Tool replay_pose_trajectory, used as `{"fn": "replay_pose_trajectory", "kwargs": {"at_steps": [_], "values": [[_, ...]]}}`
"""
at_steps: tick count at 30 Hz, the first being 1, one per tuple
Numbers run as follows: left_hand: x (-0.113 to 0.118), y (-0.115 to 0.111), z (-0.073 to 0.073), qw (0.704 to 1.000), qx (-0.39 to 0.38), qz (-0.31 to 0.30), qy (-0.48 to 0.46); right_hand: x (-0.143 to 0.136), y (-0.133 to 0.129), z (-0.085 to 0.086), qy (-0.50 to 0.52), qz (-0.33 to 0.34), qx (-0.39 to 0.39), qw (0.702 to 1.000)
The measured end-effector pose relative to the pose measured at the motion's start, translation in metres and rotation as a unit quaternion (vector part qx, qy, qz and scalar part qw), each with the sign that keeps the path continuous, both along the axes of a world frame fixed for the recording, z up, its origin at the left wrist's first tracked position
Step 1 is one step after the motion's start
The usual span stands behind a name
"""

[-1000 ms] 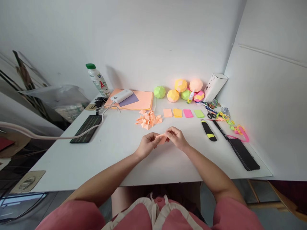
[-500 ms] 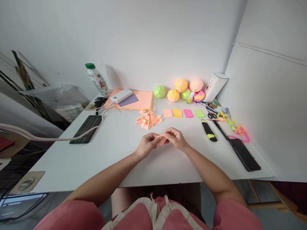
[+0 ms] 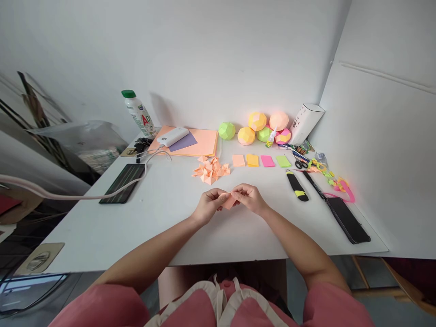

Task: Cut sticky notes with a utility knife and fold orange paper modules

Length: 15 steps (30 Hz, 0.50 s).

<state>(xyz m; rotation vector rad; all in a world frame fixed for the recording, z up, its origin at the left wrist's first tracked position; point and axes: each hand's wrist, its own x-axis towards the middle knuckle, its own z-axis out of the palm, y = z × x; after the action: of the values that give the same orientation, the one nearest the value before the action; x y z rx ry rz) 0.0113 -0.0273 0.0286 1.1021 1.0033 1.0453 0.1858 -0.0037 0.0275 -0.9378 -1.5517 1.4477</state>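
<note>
A small peach paper point(image 3: 229, 201) is held above the white table between both hands. My left hand point(image 3: 208, 206) pinches its left side, thumb on top. The fingers of my right hand point(image 3: 250, 198) are closed on the paper's upper right part. Just beyond the hands lies a pile of folded peach paper pieces point(image 3: 210, 170). Four small pads stand in a row behind: peach point(image 3: 239, 161), orange point(image 3: 252, 161), pink point(image 3: 267, 161) and green point(image 3: 283, 161).
Paper balls point(image 3: 257, 121) and a glue bottle point(image 3: 271, 138) are at the back. A cutter point(image 3: 297, 185), scissors point(image 3: 301, 164) and black case point(image 3: 347, 220) lie right. Left are a phone point(image 3: 122, 183), cable, power bank point(image 3: 173, 136) and white bottle point(image 3: 139, 116).
The paper between my hands has tilted, and more of its flat face shows. My right fingers have shifted slightly down and left along its edge.
</note>
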Motion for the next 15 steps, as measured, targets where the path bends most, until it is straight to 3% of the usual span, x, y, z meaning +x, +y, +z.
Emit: {"fn": "replay_pose_trajectory", "kwargs": {"at_steps": [15], "values": [[-0.0012, -0.0016, -0.0006, 1.000, 0.017, 0.002, 0.010, -0.0002, -0.0015, 0.0036, -0.004, 0.008, -0.002, 1.000]]}}
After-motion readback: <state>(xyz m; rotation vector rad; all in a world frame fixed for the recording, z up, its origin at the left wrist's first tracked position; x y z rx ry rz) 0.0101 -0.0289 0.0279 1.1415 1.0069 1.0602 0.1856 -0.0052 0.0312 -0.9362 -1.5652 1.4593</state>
